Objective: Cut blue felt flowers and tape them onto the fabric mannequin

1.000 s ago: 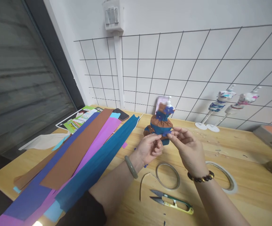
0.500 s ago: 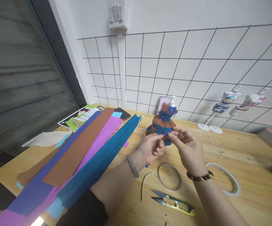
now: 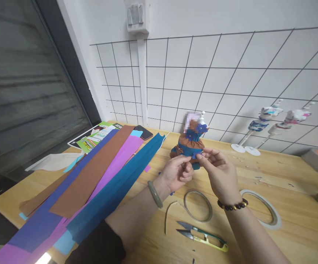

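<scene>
A small figure dressed in brown and teal gathered paper stands near the wall, with blue paper flowers at its head. In front of its skirt, my right hand pinches a small blue paper flower between thumb and fingertips. My left hand is closed at the flower's left side, fingertips together at its edge; other fingers are curled. Both hands partly cover the figure's lower part. Below them on the table lie a narrow roll of tape with a loose strip and thread snips.
Long paper strips in brown, purple, blue and teal cover the table's left. A phone and leaflets lie behind. A wider tape roll sits right. Two painted figures on stands are by the wall grid.
My right hand has shifted very slightly at the blue flower, which is turned a little. The left hand and everything on the table stay put.
</scene>
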The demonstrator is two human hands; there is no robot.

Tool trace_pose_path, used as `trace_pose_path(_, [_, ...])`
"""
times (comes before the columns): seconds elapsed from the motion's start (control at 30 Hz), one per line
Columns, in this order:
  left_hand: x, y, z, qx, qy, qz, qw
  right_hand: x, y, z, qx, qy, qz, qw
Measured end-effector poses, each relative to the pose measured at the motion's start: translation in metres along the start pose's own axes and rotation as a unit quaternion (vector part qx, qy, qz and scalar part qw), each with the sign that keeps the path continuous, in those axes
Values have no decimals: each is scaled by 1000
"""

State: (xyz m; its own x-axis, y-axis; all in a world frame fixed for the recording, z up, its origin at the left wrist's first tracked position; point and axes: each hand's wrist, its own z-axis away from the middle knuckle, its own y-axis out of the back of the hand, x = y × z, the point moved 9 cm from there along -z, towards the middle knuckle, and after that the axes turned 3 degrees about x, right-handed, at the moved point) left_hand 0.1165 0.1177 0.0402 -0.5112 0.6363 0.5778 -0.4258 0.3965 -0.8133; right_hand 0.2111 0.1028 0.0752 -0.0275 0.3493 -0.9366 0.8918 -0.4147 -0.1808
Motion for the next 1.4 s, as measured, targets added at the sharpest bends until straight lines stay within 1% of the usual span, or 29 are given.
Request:
trace_pose_path(0.17, [-1, 0, 0, -8, 11, 13, 1000, 2, 1, 0, 4, -6, -10, 1000])
trace_pose_path(0.37, [-2, 4, 1, 21, 22, 9, 1000, 10, 4, -1, 2, -36, -30, 999])
trace_pose_path(0.5, [-2, 3, 1, 17, 20, 9, 1000, 15, 7, -2, 11, -48, -39, 998])
trace_pose_path(0.63, [-2, 1, 1, 4, 12, 11, 1000, 16, 8, -3, 20, -48, -41, 998])
trace_pose_path(0.93, [-3, 2, 0, 9, 19, -5, 1000, 13, 4, -1, 23, -30, -18, 999])
trace_pose_path(1.1, [-2, 4, 0, 24, 16, -11, 1000, 12, 10, -2, 51, -29, -21, 998])
trace_pose_path(1.27, [-2, 6, 0, 33, 16, -23, 999, 8, 23, -6, 92, -53, -75, 992])
trace_pose_path(1.4, [-7, 9, 0, 35, 31, -47, 998, 9, 32, -9, 115, -74, -111, 984])
